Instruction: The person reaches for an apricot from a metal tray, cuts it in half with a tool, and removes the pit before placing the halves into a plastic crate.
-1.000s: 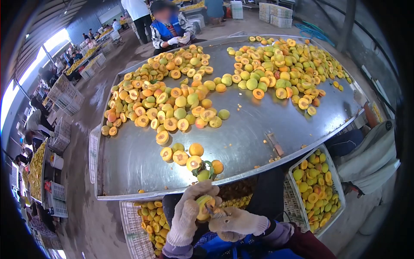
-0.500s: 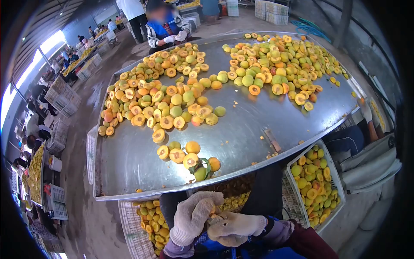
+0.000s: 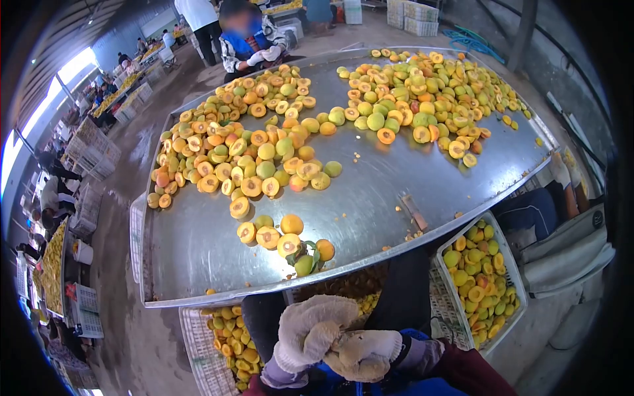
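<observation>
My left hand (image 3: 314, 330) and my right hand (image 3: 364, 354), both in worn, light knitted gloves, are pressed together over my lap, just below the near edge of the metal table (image 3: 370, 224). The fingers of both are curled closed against each other. What lies between them, if anything, is hidden by the gloves. On the table near my hands are a few cut apricots (image 3: 267, 237) and a green one with leaves (image 3: 304, 265). Beneath my hands, partly covered, is a crate holding apricot halves (image 3: 234, 340).
Large heaps of apricots, the left heap (image 3: 231, 148) and the right heap (image 3: 429, 99), cover the far part of the table. A wooden-handled tool (image 3: 415, 212) lies near the right edge. A full crate (image 3: 522, 290) stands at right. A co-worker (image 3: 251, 43) sits opposite.
My left hand has folded further over my right, and the bit of orange that showed between the gloves is now out of sight. The view has shifted slightly.
</observation>
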Demonstrator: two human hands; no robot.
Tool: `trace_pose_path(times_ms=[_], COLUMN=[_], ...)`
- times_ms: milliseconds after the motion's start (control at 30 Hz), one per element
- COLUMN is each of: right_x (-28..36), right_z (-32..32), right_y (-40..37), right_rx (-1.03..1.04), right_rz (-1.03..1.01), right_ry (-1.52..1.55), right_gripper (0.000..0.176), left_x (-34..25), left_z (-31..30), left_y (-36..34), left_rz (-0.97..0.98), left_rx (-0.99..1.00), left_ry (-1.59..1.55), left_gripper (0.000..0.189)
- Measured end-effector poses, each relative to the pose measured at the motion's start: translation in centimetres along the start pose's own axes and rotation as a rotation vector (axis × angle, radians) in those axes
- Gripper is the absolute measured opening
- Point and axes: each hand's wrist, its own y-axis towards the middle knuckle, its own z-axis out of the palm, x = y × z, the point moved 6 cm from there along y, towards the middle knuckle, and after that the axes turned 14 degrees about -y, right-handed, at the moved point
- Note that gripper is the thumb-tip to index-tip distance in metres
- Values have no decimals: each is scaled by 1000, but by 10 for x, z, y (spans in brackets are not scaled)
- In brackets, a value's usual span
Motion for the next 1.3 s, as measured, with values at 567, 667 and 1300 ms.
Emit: trace_pose_path(times_ms=[567, 667, 1300], right_x=[0, 8, 21], right_z=[-5, -25, -58], right_y=[4, -9, -13], right_rx=[20, -16, -600], right_rz=[18, -57, 372], right_ry=[54, -232, -728], right_gripper=[19, 18, 31], left_x=[49, 62, 153], left_z=[-45, -140, -126], left_y=[-27, -92, 77], left_rz=[-317, -169, -696], left_rx=[-770, -915, -162], left_ry=[-535, 104, 925], left_gripper=[46, 31, 57])
